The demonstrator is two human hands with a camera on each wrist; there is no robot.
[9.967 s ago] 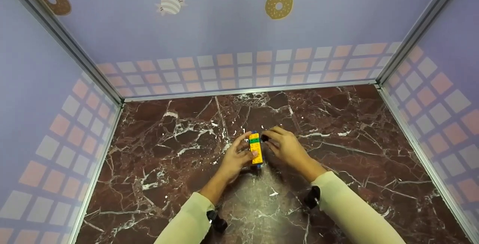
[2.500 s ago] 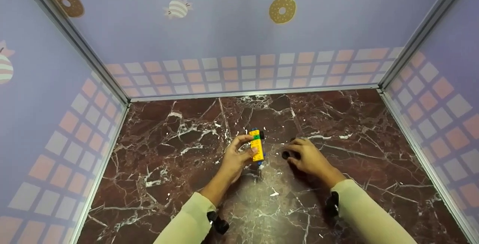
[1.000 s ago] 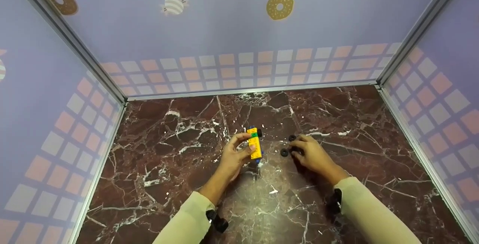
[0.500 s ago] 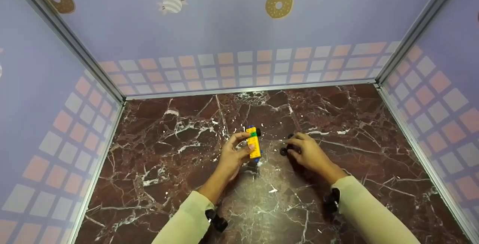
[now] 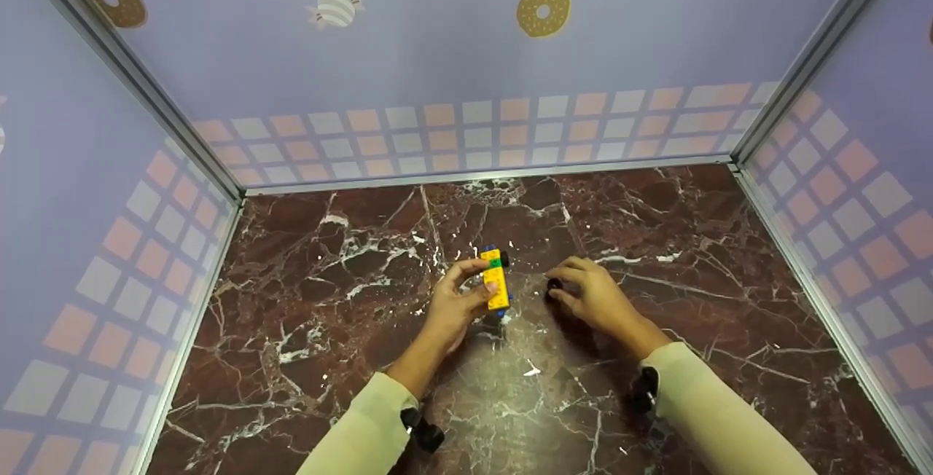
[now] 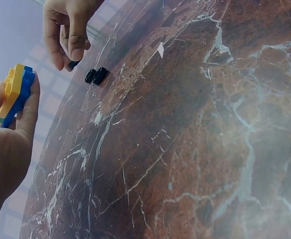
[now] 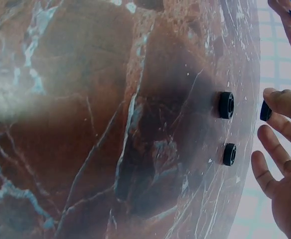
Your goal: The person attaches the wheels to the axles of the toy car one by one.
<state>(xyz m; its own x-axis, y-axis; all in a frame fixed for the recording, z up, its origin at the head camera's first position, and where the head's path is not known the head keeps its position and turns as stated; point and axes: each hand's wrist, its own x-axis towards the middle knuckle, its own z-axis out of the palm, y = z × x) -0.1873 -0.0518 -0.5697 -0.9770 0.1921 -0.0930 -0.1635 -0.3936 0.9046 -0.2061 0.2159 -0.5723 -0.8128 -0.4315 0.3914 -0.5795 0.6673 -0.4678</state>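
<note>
Left hand (image 5: 453,301) has a toy build (image 5: 496,282) gripped around the middle of the desk (image 5: 328,373), thumb on the yellow top and fingers wrapped round the side. It's a long yellow brick body with a green strip (image 5: 496,263) toward the far end, and blue parts (image 6: 24,90) underneath that poke out at both ends. One black wheel (image 5: 504,258) sits on its right side, up at the far end.

Right hand (image 5: 594,296) is a bit to the right of that, well apart from the build — fingertips pinched on a loose wheel (image 7: 266,110). Two more loose ones are down on the desk close by that hand, a larger-looking wheel (image 7: 226,105) and a smaller-looking wheel (image 7: 229,154), both standing on edge just beside each other.

Desk is dark reddish marble with white veins, walled in on the left, right and far sides. Far wall (image 5: 437,60) is pale purple with doughnut and candy prints — plus pink and white checks along the bottom.
</note>
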